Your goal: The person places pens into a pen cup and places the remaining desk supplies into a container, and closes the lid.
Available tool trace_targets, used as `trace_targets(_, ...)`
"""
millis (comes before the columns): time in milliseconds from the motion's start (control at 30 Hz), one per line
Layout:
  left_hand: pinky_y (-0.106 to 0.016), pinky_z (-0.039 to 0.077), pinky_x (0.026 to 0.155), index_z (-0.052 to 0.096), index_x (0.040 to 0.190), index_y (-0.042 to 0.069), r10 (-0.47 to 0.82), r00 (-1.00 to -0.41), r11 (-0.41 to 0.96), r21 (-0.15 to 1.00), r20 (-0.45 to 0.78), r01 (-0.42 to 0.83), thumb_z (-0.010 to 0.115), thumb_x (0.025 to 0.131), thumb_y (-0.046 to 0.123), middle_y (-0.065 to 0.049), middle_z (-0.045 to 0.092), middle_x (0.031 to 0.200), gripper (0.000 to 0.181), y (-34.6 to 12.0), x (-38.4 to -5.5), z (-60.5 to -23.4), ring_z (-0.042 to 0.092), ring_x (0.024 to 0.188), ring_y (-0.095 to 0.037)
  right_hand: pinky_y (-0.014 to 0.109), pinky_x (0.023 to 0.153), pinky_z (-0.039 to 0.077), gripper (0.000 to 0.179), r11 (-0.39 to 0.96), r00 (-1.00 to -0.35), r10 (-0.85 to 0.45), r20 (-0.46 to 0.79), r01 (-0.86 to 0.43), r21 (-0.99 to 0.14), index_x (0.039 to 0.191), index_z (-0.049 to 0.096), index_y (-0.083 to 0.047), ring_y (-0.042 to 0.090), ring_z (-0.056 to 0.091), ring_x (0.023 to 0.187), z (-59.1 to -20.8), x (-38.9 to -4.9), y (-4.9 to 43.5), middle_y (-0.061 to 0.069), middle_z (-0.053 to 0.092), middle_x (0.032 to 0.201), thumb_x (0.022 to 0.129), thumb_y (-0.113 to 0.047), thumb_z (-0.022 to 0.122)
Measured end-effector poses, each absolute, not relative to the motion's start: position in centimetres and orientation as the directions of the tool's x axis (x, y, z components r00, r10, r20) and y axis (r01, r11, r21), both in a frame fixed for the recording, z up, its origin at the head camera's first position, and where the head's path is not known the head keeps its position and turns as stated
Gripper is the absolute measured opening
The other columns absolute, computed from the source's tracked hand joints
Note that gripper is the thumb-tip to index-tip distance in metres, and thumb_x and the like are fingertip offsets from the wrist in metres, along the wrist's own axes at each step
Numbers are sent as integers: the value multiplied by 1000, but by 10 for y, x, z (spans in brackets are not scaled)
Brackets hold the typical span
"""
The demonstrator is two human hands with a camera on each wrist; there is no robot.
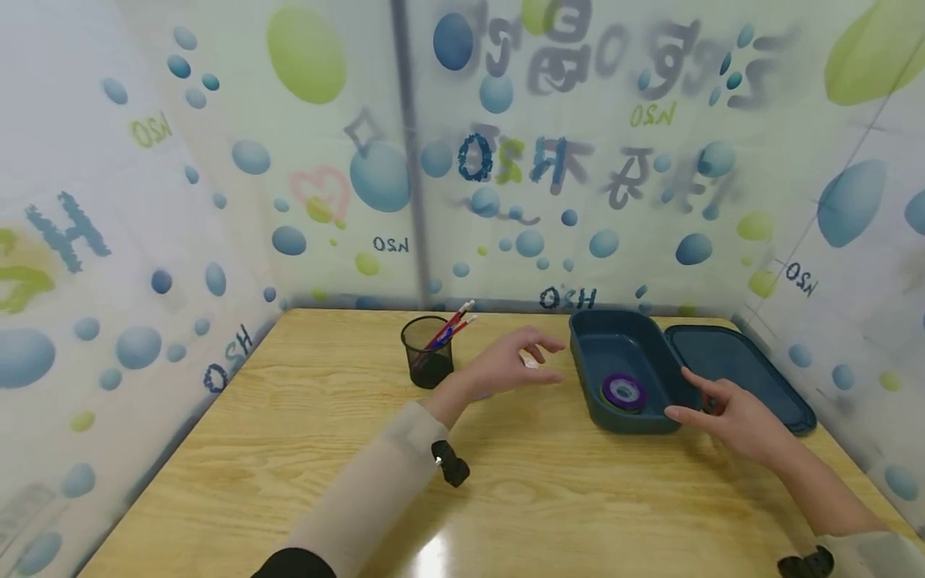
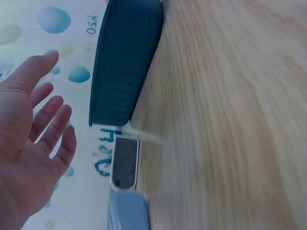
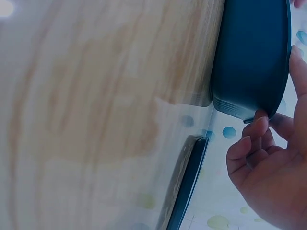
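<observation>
A dark blue rectangular box (image 1: 629,341) stands on the right half of the table, with purple ring-shaped rolls (image 1: 625,392) stacked inside near its front. My right hand (image 1: 733,417) grips the box's near right corner, thumb at the front rim and forefinger along the side; the right wrist view shows other fingers (image 3: 259,127) curled by that corner. Left of the box, my left hand (image 1: 513,361) hovers with fingers spread loosely, holding nothing. Partly hidden behind it lie a small white-edged grey item (image 2: 125,163) and a light blue item (image 2: 129,211).
A flat dark blue lid (image 1: 744,373) lies right of the box. A black mesh pen cup (image 1: 431,369) with several pencils (image 1: 450,327) stands left of my left hand. Patterned curtains (image 1: 325,201) close off the table's back and sides.
</observation>
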State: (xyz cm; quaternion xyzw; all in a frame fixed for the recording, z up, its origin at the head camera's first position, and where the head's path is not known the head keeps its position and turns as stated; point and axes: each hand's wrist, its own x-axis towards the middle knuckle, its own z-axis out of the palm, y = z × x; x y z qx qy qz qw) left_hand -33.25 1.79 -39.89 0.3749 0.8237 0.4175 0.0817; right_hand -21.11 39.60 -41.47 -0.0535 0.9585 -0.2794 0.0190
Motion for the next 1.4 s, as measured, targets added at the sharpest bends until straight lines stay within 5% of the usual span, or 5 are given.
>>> trace_targets(500,-32,56,90,67,150,11,668,-732,431,732,133,527,82,101,32,-15,61,147,55,-69,-308,-415,64,118,-30,33,59,34,94,833,-995,-103,-11,-80,-547,170,32,0,17,39,72,-415,-209,396,8,43,99,104,-55,72)
trace_targets(900,-46,53,101,59,158,10,619,-783,537,692,66,482,80,103,34,-15,54,149,63,-96,-298,-427,62,111,-22,33,59,35,94,830,-995,-98,-23,-69,-554,170,33,0,17,39,71,-413,-208,395,8,43,99,105,-55,72)
trace_targets(1400,-29,51,81,56,160,10,640,-766,567,642,51,516,74,107,38,-15,52,146,63,-99,-318,-450,58,94,-14,32,61,36,94,836,-995,-97,-12,-75,-543,170,34,0,16,43,76,-415,-208,396,8,46,100,105,-55,71)
